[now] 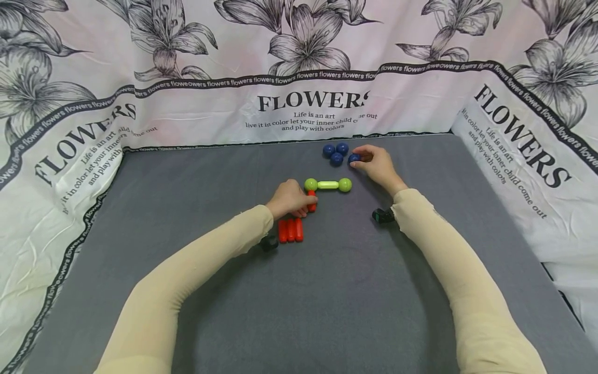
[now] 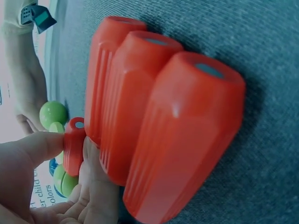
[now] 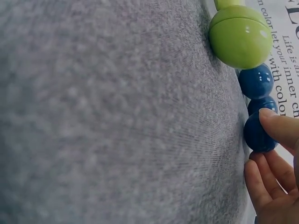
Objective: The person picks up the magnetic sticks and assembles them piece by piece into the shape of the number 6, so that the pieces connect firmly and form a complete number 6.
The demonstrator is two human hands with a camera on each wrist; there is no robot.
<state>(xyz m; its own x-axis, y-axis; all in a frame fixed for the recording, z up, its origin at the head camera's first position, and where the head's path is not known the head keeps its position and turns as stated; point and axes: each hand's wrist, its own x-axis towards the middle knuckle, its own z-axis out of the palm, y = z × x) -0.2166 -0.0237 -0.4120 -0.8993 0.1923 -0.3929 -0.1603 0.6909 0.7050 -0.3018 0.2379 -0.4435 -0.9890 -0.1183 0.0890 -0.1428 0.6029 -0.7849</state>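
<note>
My left hand pinches a short red stick between thumb and fingers, right beside the left ball of a green piece made of two balls joined by a bar. Close below that hand, several red sticks lie side by side; they fill much of the left wrist view. My right hand holds a dark blue ball between thumb and fingertips. Left of it sit more blue balls in a tight cluster, partly overlapped by the held one in the right wrist view.
A grey cloth-covered table spreads under both arms. Floral printed fabric stands up along the back and both sides, close behind the blue balls. Black wrist devices hang under both sleeves.
</note>
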